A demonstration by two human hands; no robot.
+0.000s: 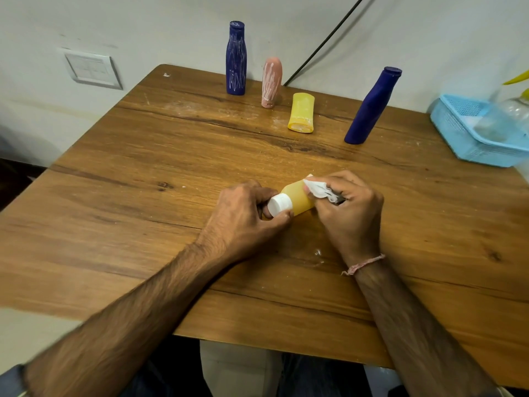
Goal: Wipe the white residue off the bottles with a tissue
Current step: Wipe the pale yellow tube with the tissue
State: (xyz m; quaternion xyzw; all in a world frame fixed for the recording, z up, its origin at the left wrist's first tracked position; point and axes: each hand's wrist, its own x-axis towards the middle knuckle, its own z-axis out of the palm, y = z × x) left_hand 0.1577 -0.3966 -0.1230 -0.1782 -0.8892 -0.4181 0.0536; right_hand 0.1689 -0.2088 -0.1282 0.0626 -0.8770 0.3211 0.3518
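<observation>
The left hand [249,213] is gripping the orange bottle [297,200] while the right hand [349,207], gripping the tissue [317,190], is wiping it; near the surface's [143,210] far edge, three bottles are showing residue.

Plain room, wooden table [143,173], wall switch [91,69]

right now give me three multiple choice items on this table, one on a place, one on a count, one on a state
1. Where is the blue basket?
A. at the table's right edge
B. at its left edge
C. under the table

2. How many bottles stand along the far side of the table?
A. two
B. four
C. six

3. What is the tissue doing?
A. lying in the basket
B. pressed on the orange bottle by the right hand
C. folded beside the left hand

Answers: 1 A, it sits far right. 2 B, two dark blue, one pink, one yellow. 3 B, the left hand grips the cap end.
</observation>
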